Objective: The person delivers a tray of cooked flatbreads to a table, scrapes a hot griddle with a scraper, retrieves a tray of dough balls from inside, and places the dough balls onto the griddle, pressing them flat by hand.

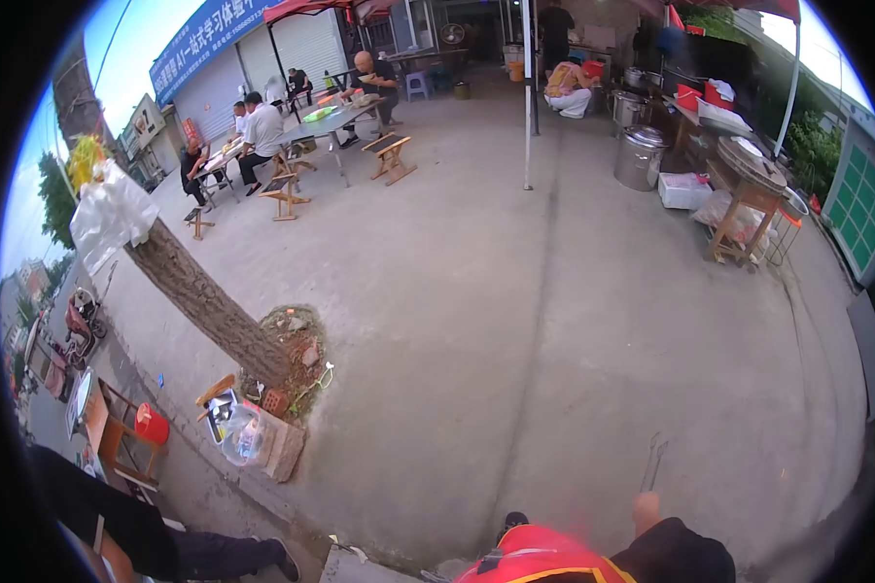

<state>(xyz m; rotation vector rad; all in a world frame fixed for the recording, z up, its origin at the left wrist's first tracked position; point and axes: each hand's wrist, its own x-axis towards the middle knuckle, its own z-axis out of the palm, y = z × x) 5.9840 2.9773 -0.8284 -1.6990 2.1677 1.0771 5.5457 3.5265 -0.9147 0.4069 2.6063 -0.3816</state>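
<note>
My right hand (646,511) is low in the head view, at the end of a black sleeve, with its fingers closed. It holds a pair of thin metal tongs (655,463), which point forward over the concrete ground. Their two arms are slightly apart at the tips, with nothing visible between them. Beside that sleeve, the red apron (544,558) on my body fills the bottom edge. My left hand is out of view.
A tree trunk (214,301) leans at left, with a plastic bag (246,435) and bricks by its base. Another person (146,534) stands bottom left. People sit at tables (335,120) behind. A steel pot (641,158) and a wooden stand (747,180) are right; a pole (527,97) stands mid-back.
</note>
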